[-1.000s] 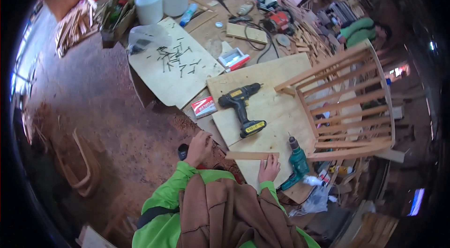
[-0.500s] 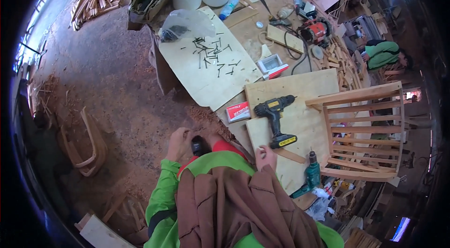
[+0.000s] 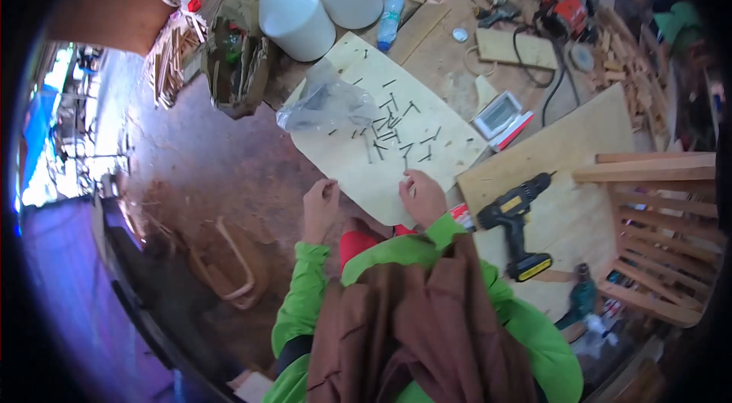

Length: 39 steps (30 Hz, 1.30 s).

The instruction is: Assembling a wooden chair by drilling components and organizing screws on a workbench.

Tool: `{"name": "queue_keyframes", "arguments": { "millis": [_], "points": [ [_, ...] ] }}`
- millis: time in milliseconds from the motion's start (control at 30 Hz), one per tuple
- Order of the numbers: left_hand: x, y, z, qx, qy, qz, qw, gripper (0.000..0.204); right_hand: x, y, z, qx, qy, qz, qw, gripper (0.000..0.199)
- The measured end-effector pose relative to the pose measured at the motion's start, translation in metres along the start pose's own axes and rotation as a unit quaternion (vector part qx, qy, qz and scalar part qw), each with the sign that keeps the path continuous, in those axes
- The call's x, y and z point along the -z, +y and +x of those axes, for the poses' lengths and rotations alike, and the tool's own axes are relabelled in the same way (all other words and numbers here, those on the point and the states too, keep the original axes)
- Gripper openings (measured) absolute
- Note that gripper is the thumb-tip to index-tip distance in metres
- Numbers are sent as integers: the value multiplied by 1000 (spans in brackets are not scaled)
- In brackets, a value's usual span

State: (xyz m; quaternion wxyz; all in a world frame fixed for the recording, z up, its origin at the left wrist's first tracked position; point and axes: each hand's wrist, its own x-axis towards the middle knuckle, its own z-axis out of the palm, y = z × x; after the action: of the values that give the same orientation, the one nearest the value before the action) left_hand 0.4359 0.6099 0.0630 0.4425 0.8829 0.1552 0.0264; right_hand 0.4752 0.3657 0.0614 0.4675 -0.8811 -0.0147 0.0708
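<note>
Over the near edge of a pale board [image 3: 347,170], my right hand [image 3: 425,199] is closed, fingers curled toward the thumb; anything in it is too small to make out. Dark screws [image 3: 389,128] lie scattered on the board just beyond it. My left hand [image 3: 321,211] is closed in a pinch beside the board's left edge, above the floor, its contents hidden. A clear plastic bag [image 3: 328,102] rests on the board's left part. Close to my right wrist, a red and white small box [image 3: 462,215] is partly covered by my sleeve.
A black and yellow cordless drill [image 3: 515,224] lies on plywood at right, near a green drill [image 3: 582,296] and a slatted wooden frame [image 3: 663,239]. White jugs [image 3: 297,22], a bottle [image 3: 390,20] and a red power tool [image 3: 568,14] stand farther back. Curved wood pieces [image 3: 232,273] lie on the floor.
My right hand has moved forward from beside the drill to the board's near edge. My left hand has risen slightly forward. The view has turned, shifting the bench scene rightward.
</note>
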Motion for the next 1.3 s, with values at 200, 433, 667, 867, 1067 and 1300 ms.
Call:
{"name": "queue_keyframes", "arguments": {
  "millis": [200, 433, 667, 867, 1067, 1300],
  "points": [
    [-10, -5, 94, 19, 12, 175, 984, 30, -8, -16, 35, -42, -48, 25, 998, 22],
    [-20, -37, 131, -228, -72, 231, 943, 23, -52, -12, 50, -56, 65, -25, 996, 20],
    [-44, -59, 144, -249, -95, 87, 960, 23, -89, -22, 57, -72, 168, -86, 979, 15],
    [-45, -57, 150, -309, -175, 88, 930, 27, -106, -26, 60, -62, 243, -118, 961, 11],
    [-41, -62, 145, -458, -146, 182, 858, 33, -112, -26, 58, -52, 237, -87, 966, 9],
    [-38, -56, 152, -365, -226, 84, 899, 33, -100, -33, 72, -56, 262, 6, 963, 12]
  ]
}}
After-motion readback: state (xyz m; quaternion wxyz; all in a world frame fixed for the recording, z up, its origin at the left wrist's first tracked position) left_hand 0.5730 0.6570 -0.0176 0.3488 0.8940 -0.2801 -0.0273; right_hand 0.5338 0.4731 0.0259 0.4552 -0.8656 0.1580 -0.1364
